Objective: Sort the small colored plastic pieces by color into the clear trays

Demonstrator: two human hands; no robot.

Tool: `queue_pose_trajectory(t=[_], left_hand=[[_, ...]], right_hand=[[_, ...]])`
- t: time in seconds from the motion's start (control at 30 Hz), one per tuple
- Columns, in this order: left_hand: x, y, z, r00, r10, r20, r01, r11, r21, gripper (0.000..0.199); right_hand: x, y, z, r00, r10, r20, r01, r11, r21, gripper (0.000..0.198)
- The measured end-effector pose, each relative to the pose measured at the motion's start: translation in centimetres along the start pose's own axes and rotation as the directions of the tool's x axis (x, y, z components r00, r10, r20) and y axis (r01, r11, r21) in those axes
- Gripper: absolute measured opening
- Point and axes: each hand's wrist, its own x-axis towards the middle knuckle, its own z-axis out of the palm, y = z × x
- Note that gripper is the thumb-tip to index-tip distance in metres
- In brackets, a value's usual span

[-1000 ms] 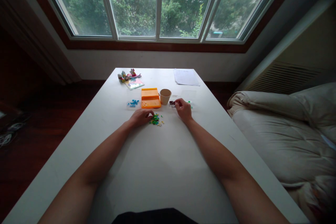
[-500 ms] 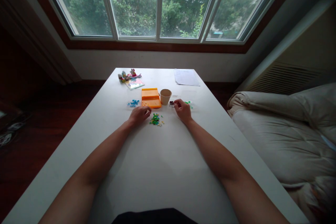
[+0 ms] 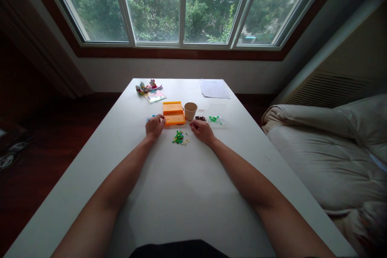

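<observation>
Loose bricks lie heaped on the table, between and just nearer my camera than the left hand and right hand. Fingers on both are drawn narrow; I cannot tell whether they pinch anything (pieces too small). Risk noted: a low wrist could scatter the bricks, a stray knuckle tip the cup.

My left hand partly hides the small blue plastic pieces; whether my right hand pinches anything is too small to tell. The beige cushioned fabric sofa is cut off.
</observation>
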Motion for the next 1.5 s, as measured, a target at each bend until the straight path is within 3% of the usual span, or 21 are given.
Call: queue_pose_trajectory(t=[0.13, 0.33, 0.53, 1.5], left_hand=[[0.1, -0.2, 0.1, 0.998, -0.031, 0.052, 0.03, 0.999, 0.023, 0.026], [-0.7, 0.3, 0.0, 0.988, 0.104, 0.116, -0.103, 0.995, -0.012, 0.026], [-1.1, 0.0, -0.1, 0.977, 0.148, 0.154, -0.149, 0.989, -0.008, 0.027], [-1.3, -0.2, -0.1, 0.965, 0.188, 0.181, -0.191, 0.982, 0.001, 0.02]], right_hand=[[0.0, 0.2, 0.2, 1.0, 0.001, 0.017, -0.001, 1.0, 0.001, 0.014], [0.0, 0.3, 0.2, 0.999, -0.006, 0.038, 0.006, 1.0, -0.004, 0.012], [0.0, 0.5, 0.3, 0.998, -0.021, 0.06, 0.021, 1.0, 0.0, 0.013], [0.0, 0.5, 0.3, 0.994, -0.055, 0.092, 0.054, 0.999, 0.005, 0.014]])
